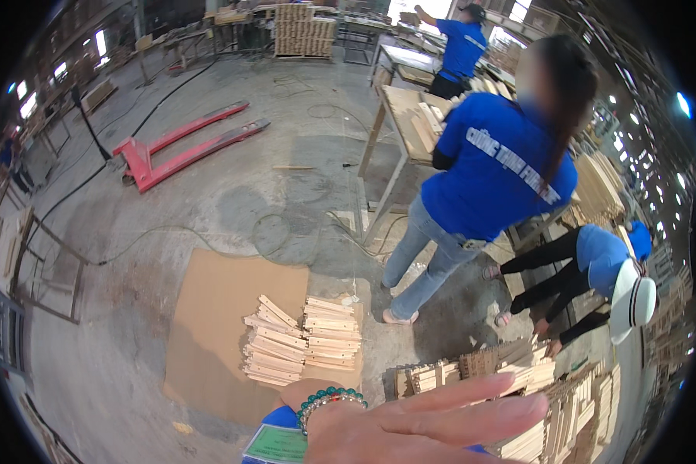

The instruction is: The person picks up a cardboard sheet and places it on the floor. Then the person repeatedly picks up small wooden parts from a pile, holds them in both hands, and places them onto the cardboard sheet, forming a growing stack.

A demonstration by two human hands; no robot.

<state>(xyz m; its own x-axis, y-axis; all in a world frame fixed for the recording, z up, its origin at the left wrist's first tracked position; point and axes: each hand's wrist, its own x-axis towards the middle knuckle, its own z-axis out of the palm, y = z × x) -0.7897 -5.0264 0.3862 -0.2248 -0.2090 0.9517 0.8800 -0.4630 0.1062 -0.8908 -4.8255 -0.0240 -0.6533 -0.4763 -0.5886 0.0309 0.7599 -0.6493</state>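
My left hand [433, 421] is raised close to the camera at the lower edge, with its fingers stretched out to the right. It is open and holds nothing. Teal and silver beaded bracelets [332, 397] circle the wrist. Beside it hangs a green badge card [278, 444] against blue cloth. Beyond the wrist, two rows of short wooden slats [331, 332] lie on a flat brown cardboard sheet [209, 317] on the floor. Stacked wooden pieces [561, 410] show past my fingertips, partly hidden by the hand. My right hand is out of view.
A person in a blue shirt [491, 166] stands at a wooden worktable [404, 116]. Another bends over the wood stacks, wearing a white hat [632, 301]. A third person [462, 48] works farther back. A red pallet jack [143, 164] and a hose [162, 229] are on the floor.
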